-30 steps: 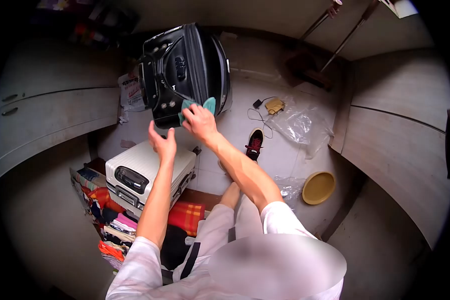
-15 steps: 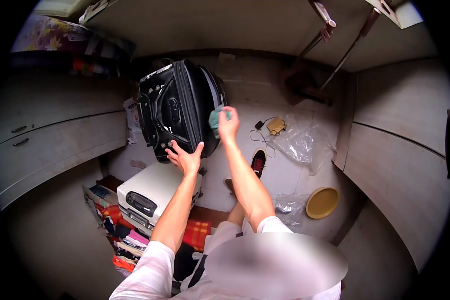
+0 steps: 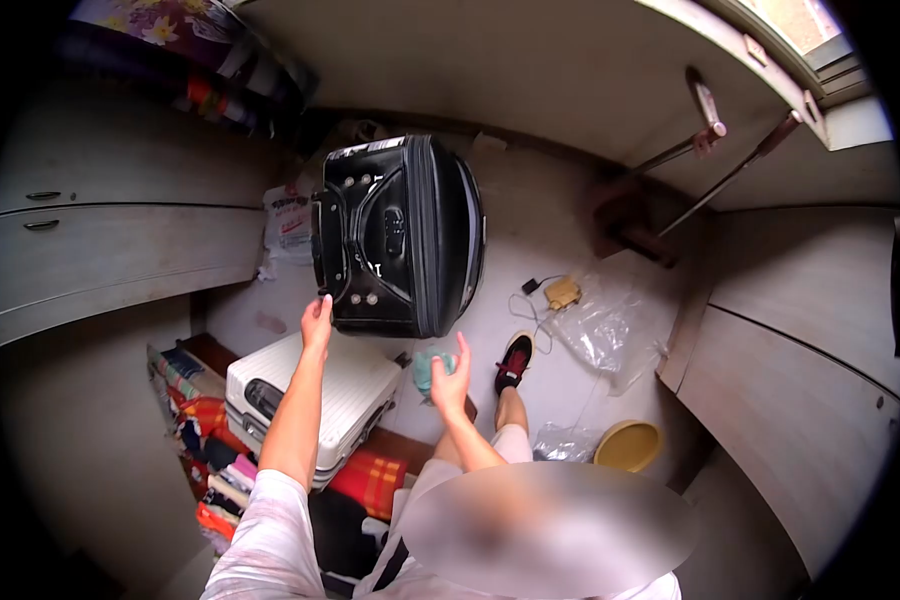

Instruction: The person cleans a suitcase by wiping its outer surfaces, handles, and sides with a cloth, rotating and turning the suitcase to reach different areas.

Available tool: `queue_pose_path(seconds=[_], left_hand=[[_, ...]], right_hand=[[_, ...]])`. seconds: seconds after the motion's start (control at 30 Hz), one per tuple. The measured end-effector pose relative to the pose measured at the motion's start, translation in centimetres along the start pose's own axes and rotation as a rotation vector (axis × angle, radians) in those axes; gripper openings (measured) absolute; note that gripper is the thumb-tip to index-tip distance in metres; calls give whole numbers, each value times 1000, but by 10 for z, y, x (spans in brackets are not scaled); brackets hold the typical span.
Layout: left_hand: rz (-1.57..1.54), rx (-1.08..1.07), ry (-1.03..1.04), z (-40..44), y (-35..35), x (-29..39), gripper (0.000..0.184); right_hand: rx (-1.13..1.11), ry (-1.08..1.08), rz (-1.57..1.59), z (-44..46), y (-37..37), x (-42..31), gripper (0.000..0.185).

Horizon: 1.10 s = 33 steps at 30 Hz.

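A black suitcase [image 3: 435, 240] stands in the middle of the view, its carry handle and zip side towards me. My left hand [image 3: 316, 325] grips its near left corner, the fingertips partly hidden behind the edge. Below the suitcase's near right corner, apart from it, my right hand [image 3: 452, 382] holds a crumpled teal cloth [image 3: 423, 375] between thumb and fingers. A white ribbed hard-shell suitcase [image 3: 345, 385] lies just below the black one, under my left forearm.
Folded clothes [image 3: 225, 470] fill a shelf at lower left. Right of my shoe [image 3: 514, 362] lie a yellowish box [image 3: 563, 292] with a cable, clear plastic sheeting [image 3: 600, 330] and a yellow basin [image 3: 628, 446]. Wooden drawers [image 3: 120, 250] stand left; a metal-legged object [image 3: 635, 225] is at the back.
My right hand has drawn back from the black suitcase's right side with the cloth. My left hand has shifted from its front face to the near left corner. The view has turned.
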<state>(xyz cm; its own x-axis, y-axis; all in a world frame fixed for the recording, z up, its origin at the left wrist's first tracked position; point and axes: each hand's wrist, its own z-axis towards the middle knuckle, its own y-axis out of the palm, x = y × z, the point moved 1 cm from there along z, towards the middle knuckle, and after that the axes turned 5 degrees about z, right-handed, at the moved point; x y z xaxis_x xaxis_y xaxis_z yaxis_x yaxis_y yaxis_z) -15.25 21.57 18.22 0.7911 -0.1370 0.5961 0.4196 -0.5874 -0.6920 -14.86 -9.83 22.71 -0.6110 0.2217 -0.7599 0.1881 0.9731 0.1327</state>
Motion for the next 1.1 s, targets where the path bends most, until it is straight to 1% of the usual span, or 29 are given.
queue_pose_path(seconds=[0.03,0.1,0.13,0.17,0.2,0.23,0.27,0.3,0.37,0.43,0.5,0.57,0.6,0.63,0.7,0.77,0.83,0.87,0.97,1.0,1.03,1.07,1.1], left_hand=[[13,-142,-111,1,-1,2,51],[-86,-162,-263,-19,3,25,55],[-83,-138,-191,-13,6,14,56],[-80,-110,-132,-6,12,4,58],[-108,-127,-114,-7,15,10,58],[-99,-82,-47,-14,13,16,59],[-89,-29,12,-21,13,21,60],[-109,-32,8,-24,15,21,60],[-60,49,68,-27,16,22,60],[-31,63,60,-33,17,25,62],[-7,37,19,-36,21,25,66],[9,47,32,-41,30,20,67],[31,61,51,-44,36,19,69],[24,57,48,-50,42,21,69],[97,132,94,-68,55,27,70],[102,142,104,-85,67,35,68],[45,132,143,-98,82,40,67],[40,132,138,-105,90,41,67],[-66,113,126,-118,115,56,63],[-116,158,191,-126,120,64,60],[-158,198,250,-137,124,64,59],[-164,248,270,-140,132,65,55],[-248,328,371,-142,136,63,50]], right_hand=[[2,50,45,4,9,-3,61],[20,-170,7,21,25,2,60],[126,-303,-19,32,34,22,60],[175,-329,-36,37,38,34,59],[137,-236,7,36,37,33,57],[91,-137,45,33,36,30,56],[119,-179,8,34,36,26,54],[115,-194,-5,38,35,26,54],[164,-282,1,42,37,30,52],[147,-200,-30,42,34,22,48],[164,-196,-73,49,30,15,47],[171,-316,-159,63,19,15,45],[170,-307,-180,58,16,-7,43],[165,-342,-210,66,11,-12,41],[110,-242,-254,73,-4,-33,37],[70,-258,-223,94,-20,-37,33],[50,-282,-286,113,-36,-50,33],[8,-276,-294,124,-47,-55,39],[-68,-334,-307,167,-74,-62,41],[-91,-377,-303,172,-79,-70,42],[-141,-340,-290,164,-80,-91,43],[-162,-382,-283,168,-83,-97,43],[-182,-427,-281,169,-84,-98,43]])
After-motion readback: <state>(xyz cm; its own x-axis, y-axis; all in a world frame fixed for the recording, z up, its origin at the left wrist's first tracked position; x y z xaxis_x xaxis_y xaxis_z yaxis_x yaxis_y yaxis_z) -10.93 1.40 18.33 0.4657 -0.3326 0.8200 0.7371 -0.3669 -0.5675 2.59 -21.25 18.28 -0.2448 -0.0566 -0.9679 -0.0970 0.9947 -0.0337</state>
